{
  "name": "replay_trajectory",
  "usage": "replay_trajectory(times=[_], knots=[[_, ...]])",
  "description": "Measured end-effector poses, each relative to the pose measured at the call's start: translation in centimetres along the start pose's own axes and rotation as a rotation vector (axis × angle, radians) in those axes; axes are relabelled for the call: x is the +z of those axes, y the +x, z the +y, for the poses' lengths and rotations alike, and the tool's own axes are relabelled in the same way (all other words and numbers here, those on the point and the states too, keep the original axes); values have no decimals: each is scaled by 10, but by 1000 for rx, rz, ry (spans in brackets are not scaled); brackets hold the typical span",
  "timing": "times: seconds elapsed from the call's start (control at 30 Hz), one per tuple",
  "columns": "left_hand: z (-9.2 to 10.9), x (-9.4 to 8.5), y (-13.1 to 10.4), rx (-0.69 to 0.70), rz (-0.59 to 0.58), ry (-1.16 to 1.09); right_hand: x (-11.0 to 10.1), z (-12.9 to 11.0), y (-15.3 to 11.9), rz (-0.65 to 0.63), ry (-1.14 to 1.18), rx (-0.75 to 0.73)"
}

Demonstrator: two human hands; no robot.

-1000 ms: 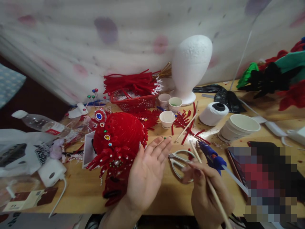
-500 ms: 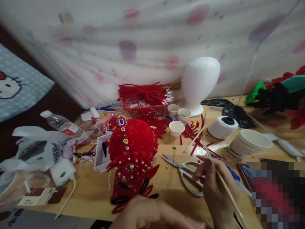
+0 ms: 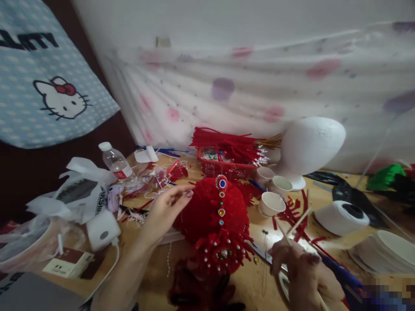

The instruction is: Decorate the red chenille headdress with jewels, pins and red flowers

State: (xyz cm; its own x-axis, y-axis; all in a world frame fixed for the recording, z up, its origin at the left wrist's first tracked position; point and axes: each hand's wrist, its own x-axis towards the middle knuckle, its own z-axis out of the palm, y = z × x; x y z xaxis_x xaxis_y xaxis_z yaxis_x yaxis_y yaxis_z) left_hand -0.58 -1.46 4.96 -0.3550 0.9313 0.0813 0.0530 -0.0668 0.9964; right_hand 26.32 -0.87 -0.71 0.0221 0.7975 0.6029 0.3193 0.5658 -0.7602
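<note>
My left hand [image 3: 171, 205] reaches to the upper left side of a red velvet headdress [image 3: 202, 207], its fingers stretched and a little apart at the edge. Jewelled pieces and a blue-stoned ornament [image 3: 222, 184] run down the headdress's middle. Below them sits a red flower cluster [image 3: 223, 252] with white and green beads. My right hand [image 3: 301, 268] is closed around a thin wooden stick [image 3: 284, 232], right of the headdress. Scissors [image 3: 259, 251] lie partly hidden under that hand. Beside them are green-headed pins [image 3: 265, 233] and a small yellow gem [image 3: 256, 259].
A red basket [image 3: 227, 168] of red stems stands behind, near small cups [image 3: 273, 205] and a white foam head [image 3: 311, 147]. To the right are a thread cone [image 3: 340, 217] and stacked tubs [image 3: 385, 252]. A bottle [image 3: 118, 164], plastic bag [image 3: 81, 185] and white charger [image 3: 103, 231] sit left.
My left hand has moved from the near edge up to the headdress's left side. My right hand still holds the stick. The view has swung left, shifting everything rightward.
</note>
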Motion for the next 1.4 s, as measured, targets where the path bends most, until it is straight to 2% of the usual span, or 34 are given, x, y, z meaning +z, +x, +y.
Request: replay_trajectory(times=[0.1,0.2,0.27,0.4,0.53,0.7,0.83,1.03,1.17,1.4], knots=[[-1,10,19,57,-155,31,13,-3,15,-85,-143,22],[3,18,25,100,-208,14,24,-2,24,-159,-112,-34],[6,18,28,72,-269,-9,30,-1,27,-201,-10,-28],[9,11,33,-56,-473,-75,38,0,27,-283,160,34],[11,7,38,-116,-577,-102,40,-3,27,-275,149,65],[17,6,41,-95,-631,-4,39,-6,27,-307,79,44],[20,5,42,-59,-646,99,39,-4,24,-294,108,43],[16,8,41,-62,-612,-18,41,0,18,-273,209,84],[16,10,41,-74,-595,-75,40,1,17,-303,231,114],[16,7,40,-71,-589,-48,37,5,16,-314,201,81]])
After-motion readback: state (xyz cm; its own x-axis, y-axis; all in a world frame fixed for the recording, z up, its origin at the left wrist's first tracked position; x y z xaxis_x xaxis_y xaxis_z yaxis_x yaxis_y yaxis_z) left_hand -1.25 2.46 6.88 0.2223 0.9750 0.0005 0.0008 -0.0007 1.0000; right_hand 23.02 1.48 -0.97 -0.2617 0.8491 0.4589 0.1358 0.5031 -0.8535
